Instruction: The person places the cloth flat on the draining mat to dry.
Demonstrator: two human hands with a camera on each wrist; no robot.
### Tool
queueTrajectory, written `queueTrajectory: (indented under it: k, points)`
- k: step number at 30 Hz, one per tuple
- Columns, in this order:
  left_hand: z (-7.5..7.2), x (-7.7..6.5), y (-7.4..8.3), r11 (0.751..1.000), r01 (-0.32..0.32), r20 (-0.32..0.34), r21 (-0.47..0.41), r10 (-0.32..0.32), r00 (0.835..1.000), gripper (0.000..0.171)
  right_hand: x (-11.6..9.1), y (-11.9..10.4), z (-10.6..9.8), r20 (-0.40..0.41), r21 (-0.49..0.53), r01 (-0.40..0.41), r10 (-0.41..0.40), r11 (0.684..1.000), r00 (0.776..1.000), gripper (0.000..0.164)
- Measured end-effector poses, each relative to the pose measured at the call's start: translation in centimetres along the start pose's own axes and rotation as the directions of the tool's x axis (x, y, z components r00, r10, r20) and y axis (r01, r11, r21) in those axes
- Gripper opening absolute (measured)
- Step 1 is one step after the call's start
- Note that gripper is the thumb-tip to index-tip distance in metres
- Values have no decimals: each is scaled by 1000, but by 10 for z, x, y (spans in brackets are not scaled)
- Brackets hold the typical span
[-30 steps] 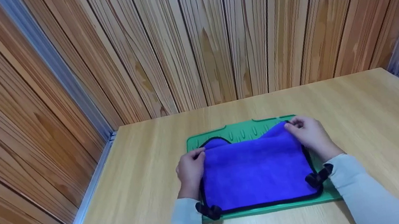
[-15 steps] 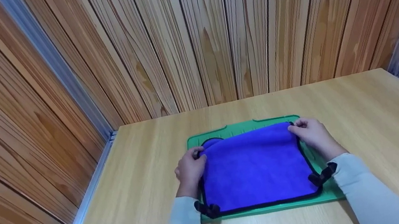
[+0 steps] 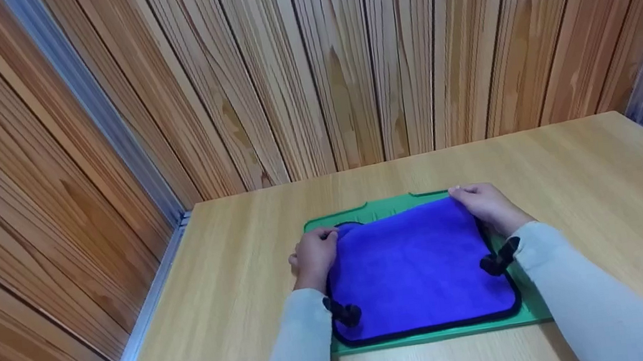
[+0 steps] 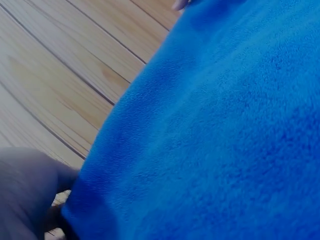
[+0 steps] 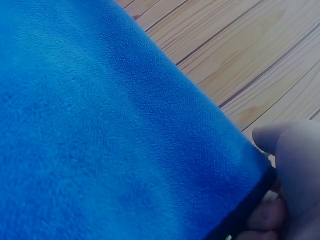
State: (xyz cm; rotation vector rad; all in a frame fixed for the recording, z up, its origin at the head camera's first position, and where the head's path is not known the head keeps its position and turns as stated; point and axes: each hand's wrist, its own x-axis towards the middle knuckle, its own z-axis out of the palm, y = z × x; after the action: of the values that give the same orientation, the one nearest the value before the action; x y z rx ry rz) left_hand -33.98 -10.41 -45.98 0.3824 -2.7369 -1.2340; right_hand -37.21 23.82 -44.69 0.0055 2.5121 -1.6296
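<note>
A blue-purple cloth (image 3: 416,274) with black edging lies folded on a green mat or tray (image 3: 537,307) in the head view. My left hand (image 3: 315,258) pinches the cloth at its far left corner. At the far right corner my right hand (image 3: 487,206) pinches it between thumb and fingers. Between the hands the far folded edge is lifted and slants up to the right. Close up, the left wrist view has the plush cloth (image 4: 200,130) beside the left hand (image 4: 25,195). The right wrist view has the right hand (image 5: 300,175) at the cloth's dark-edged corner.
The mat lies on a light wooden table (image 3: 233,268). Wood-panelled walls (image 3: 337,65) rise behind it and to the left, with a metal post (image 3: 104,110) in the corner. A black clip-like piece (image 3: 499,257) sits at the right wrist, and a similar one at the left.
The far edge of the cloth has gone from sagging to stretched between the hands. Both hands have moved slightly away from me, the left one also a little to the right.
</note>
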Motion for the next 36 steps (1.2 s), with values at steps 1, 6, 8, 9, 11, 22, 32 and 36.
queueTrajectory:
  k: [1, 6, 8, 9, 11, 22, 32, 36]
  points:
    - [0, 0, 0, 1000, -2, -20, -20, 2, 1000, 17, 1, 1, -1, -5, 22, -11, 11, 1000, 1000, 48]
    - [-1, 1, -3, 992, -28, -149, -123, 9, 989, 15, 2, 9, -7, -70, 110, -26, 34, 994, 997, 38]
    - [0, 2, -6, 988, -38, -183, -149, 10, 983, 15, 3, 12, -10, -93, 105, -5, 15, 994, 996, 40]
    - [1, 3, -7, 987, -41, -191, -157, 10, 982, 15, 3, 13, -10, -97, 98, 4, 5, 995, 995, 42]
    - [3, 3, -10, 986, -40, -185, -164, 10, 983, 16, 2, 14, -10, -95, 81, 33, -25, 996, 995, 45]
    - [6, 5, -8, 997, -8, -152, -70, -3, 988, 20, 13, 16, -3, -32, -108, 111, -115, 988, 993, 41]
    - [10, 5, -4, 998, -33, -116, 51, 38, 993, 30, 17, 13, -1, 39, -369, 184, -182, 911, 982, 54]
    - [12, 4, -4, 993, -57, -124, 106, 70, 990, 31, 19, 13, 3, 63, -461, 222, -218, 859, 974, 56]
